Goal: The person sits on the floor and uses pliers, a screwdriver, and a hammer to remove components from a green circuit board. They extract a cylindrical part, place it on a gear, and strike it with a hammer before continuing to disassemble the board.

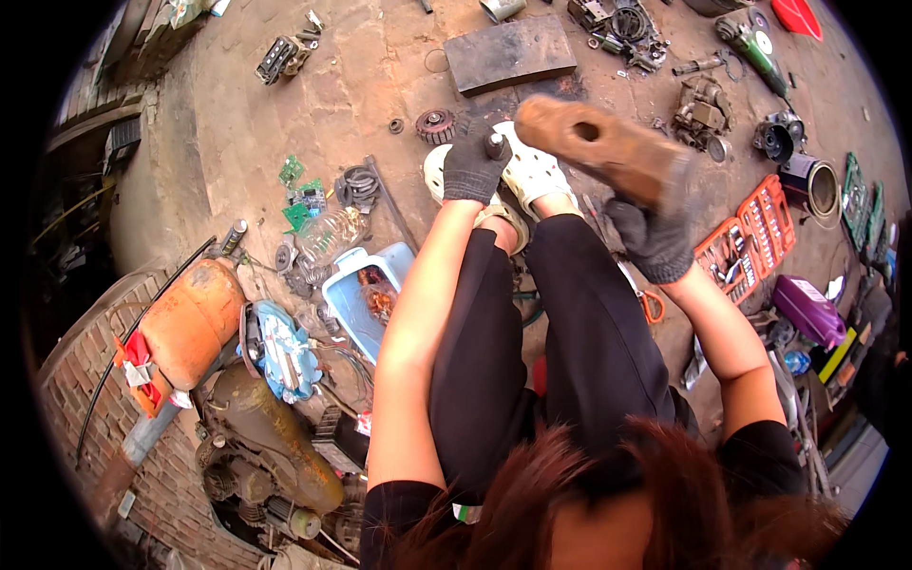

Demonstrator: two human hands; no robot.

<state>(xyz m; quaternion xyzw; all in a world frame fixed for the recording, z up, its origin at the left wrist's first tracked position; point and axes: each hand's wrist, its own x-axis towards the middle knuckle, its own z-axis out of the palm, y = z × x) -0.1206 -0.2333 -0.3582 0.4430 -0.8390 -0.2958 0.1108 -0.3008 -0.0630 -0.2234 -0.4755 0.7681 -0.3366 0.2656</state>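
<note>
Hammer [613, 157] aloft, right hand [651, 242] closed beneath its head, handle hidden; left hand [475, 171] clenches a metal-tipped piece [495, 142] over the pale shoes [537, 169], presumably steadying it.

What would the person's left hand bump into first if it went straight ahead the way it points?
Probably the dark rectangular block, which lies straight beyond the gloved left hand. With this single view, the hand's height is unclear, so it might pass above the block instead.
</note>
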